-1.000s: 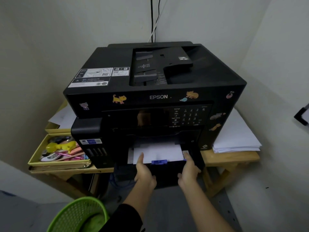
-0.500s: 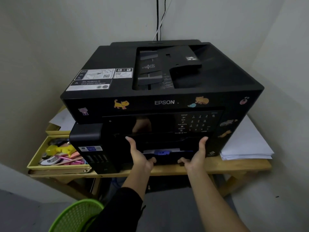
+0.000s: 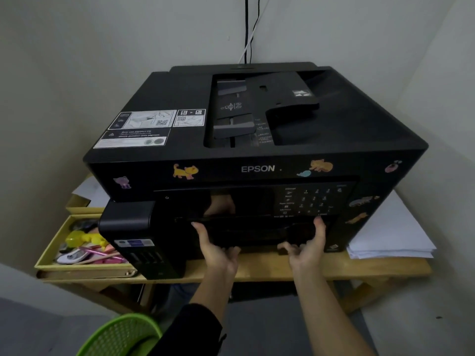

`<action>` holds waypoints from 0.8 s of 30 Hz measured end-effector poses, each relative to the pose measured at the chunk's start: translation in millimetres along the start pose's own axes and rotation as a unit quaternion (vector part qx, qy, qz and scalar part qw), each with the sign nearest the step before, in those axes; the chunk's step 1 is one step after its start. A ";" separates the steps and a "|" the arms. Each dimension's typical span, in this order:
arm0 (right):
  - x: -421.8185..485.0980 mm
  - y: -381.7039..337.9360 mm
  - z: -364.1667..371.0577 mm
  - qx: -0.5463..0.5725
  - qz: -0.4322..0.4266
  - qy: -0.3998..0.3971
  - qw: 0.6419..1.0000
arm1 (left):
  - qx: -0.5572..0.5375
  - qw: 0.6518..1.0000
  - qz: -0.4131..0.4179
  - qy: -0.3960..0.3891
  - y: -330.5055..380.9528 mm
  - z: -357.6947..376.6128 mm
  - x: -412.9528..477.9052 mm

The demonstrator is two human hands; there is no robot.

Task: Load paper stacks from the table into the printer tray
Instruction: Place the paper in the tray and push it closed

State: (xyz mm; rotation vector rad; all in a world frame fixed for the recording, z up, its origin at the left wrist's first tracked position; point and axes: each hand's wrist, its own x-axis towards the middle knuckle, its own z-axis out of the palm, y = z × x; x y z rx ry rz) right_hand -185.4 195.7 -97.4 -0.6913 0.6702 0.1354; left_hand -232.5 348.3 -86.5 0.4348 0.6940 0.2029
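- Wooden counter (image 3: 257,271) standing in a pale-walled corner, carrying a black printer (image 3: 257,160).
- Paper stack (image 3: 390,240) lying right of the printer.
- Yellow tray (image 3: 51,253) at left, holding pens and small oddments.
- Left hand (image 3: 218,253) and right hand (image 3: 305,250), fingers spread, pressing on the printer tray (image 3: 252,232).
- Green basket (image 3: 120,335) sitting on the floor.

At nine o'clock, yellow tray (image 3: 48,253) holding pens (image 3: 102,254) and yellow toy (image 3: 79,238). At seven, green basket (image 3: 120,335). At twelve, cables (image 3: 248,29) up wall.
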 end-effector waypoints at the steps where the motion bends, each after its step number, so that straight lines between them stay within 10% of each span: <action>1: 1.4 -0.6 1.3 0.001 0.002 0.005 1.000 | -0.003 1.000 -0.003 0.002 0.9 -0.9 1.3; 10: -0.2 -6.3 -3.7 -0.015 0.015 -0.046 0.999 | 0.008 0.999 -0.049 -0.010 7.4 -4.6 -7.2; 17: -26.7 -11.8 -20.0 -0.175 0.001 0.005 0.985 | 0.261 0.960 -0.027 0.093 7.1 10.3 -36.4; 24: -80.6 -16.5 -25.9 -0.651 -0.218 -0.039 0.726 | 0.757 0.636 0.118 0.096 -25.7 3.1 -79.5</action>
